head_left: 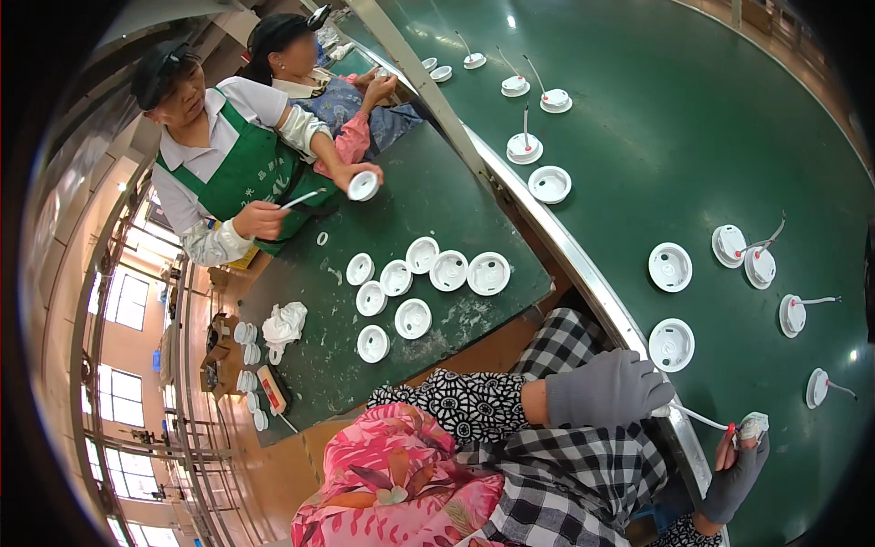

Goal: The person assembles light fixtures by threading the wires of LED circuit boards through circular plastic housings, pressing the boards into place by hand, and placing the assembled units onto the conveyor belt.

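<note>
My left hand (609, 392), in a grey glove, is closed on one end of a white cable (700, 417) above the table's metal edge. My right hand (736, 479), also gloved with some fingertips bare, is closed at the cable's other end, beside a red ring (731, 428). A small whitish piece (754, 425) shows at its fingers; whether it is a part or a wrapped fingertip, I cannot tell. Closest to my hands, a round white cup-shaped housing (672, 345) lies on the green table, with another white housing (670, 266) beyond it.
Several white discs with upright cables, such as this disc (793, 314), stand across the green table (638, 118). On the left, a second green table (456, 351) bears several white housings (413, 318), a white cloth (284, 326) and stacked rings. Two co-workers sit beyond; one holds a housing (363, 186).
</note>
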Demonstrator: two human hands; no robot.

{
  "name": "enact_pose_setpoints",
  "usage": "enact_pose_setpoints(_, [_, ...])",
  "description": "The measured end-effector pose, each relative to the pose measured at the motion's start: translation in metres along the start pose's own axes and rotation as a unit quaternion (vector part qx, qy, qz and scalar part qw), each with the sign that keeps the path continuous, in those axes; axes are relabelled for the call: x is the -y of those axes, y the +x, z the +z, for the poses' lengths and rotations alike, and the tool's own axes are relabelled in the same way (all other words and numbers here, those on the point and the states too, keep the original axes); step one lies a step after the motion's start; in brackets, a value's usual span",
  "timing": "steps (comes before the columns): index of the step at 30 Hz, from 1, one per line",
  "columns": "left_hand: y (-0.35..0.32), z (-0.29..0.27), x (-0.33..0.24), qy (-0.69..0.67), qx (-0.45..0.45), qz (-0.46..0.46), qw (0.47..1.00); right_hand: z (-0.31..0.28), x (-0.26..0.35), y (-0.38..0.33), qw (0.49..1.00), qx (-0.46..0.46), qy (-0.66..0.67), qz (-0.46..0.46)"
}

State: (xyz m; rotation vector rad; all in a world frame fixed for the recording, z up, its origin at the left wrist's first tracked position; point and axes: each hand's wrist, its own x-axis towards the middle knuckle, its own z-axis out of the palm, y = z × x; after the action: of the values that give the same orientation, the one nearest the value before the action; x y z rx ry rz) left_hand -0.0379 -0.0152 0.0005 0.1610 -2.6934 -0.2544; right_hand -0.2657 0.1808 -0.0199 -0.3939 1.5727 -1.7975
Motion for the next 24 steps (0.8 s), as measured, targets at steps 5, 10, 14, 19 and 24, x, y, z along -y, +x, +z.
enact_pose_setpoints(5, [-0.005, -0.008, -0.005, 0.055, -0.015, 0.005, 0.998, -0.011, -0.008, -0.006, 0.968, 0.01, -0.236, -0.085])
enact_pose_setpoints(10, [0.001, -0.011, -0.013, 0.091, 0.001, 0.068, 0.994, -0.023, -0.014, -0.016, 0.973, -0.041, -0.214, -0.072])
enact_pose_setpoints(14, [-0.002, -0.026, -0.016, -0.03, 0.036, 0.105, 0.993, -0.017, 0.004, -0.005, 0.943, 0.243, 0.207, 0.09])
enact_pose_setpoints(19, [-0.016, -0.049, 0.026, -0.137, 0.119, -0.077, 0.98, 0.017, 0.029, 0.003, 0.993, -0.01, 0.107, 0.056])
enact_pose_setpoints(24, [0.031, -0.038, 0.002, -0.264, 0.054, -0.178, 0.946, 0.027, 0.025, -0.009, 0.99, 0.096, 0.015, 0.099])
